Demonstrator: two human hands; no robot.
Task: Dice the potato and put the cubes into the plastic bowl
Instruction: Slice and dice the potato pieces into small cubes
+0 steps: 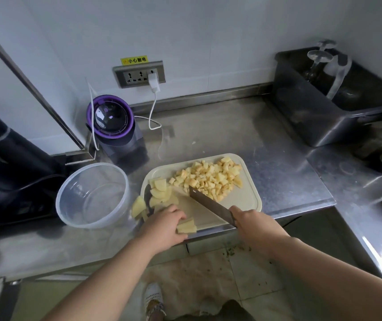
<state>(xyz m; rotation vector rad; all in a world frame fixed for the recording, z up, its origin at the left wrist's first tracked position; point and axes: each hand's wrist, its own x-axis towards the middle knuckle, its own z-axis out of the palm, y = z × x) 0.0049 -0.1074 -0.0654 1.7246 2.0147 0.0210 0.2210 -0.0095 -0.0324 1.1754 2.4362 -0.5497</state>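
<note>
potato cubes (208,179) | pale yellow, piled on board (250,195) | slices (159,191) uncut

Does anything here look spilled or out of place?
Yes. A potato chunk lies off the left edge of the cutting board, on the steel counter beside the plastic bowl. Small green scraps also litter the floor below the counter's edge.
</note>
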